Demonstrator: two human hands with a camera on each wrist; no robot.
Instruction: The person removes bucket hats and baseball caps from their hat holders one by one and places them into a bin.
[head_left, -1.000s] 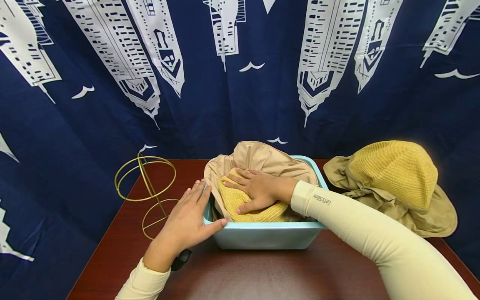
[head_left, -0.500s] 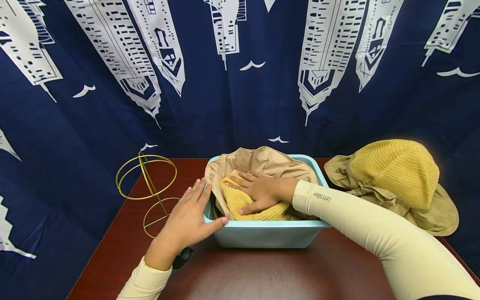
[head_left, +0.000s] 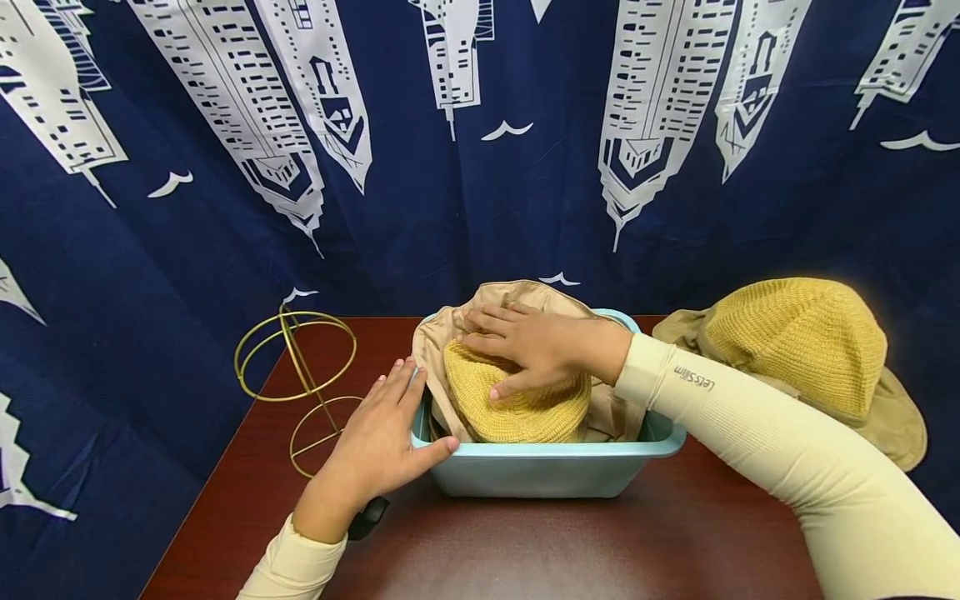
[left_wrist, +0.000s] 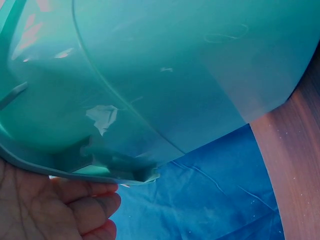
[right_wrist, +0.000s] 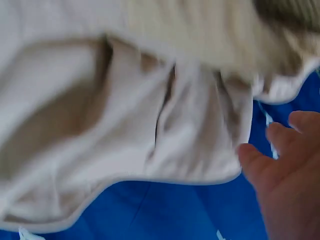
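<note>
A light blue plastic basin [head_left: 536, 473] holds a sun hat with a yellow knitted crown [head_left: 517, 417] and a wide beige cloth brim [head_left: 513, 293]. My right hand [head_left: 536, 346] hovers over or lightly touches the crown, fingers spread; contact is hard to judge. In the right wrist view, that hand [right_wrist: 287, 175] appears beside the blurred beige brim [right_wrist: 190, 130]. At the basin's left front corner, my left hand [head_left: 378, 442] rests against the rim with straight fingers. The left wrist view has those fingers [left_wrist: 95, 207] just under the basin's rim [left_wrist: 95, 176].
Another yellow-crowned hat [head_left: 802, 350] with a khaki brim lies at the right, partly behind the right sleeve. A gold wire stand [head_left: 306, 387] is left of the basin. All sit on a dark red-brown table [head_left: 540, 550] before a navy printed curtain [head_left: 495, 208].
My right hand has lifted from pressing the crown and shifted up and right. The crown has puffed up, and the brim's back edge stands higher. The left hand stays at the rim.
</note>
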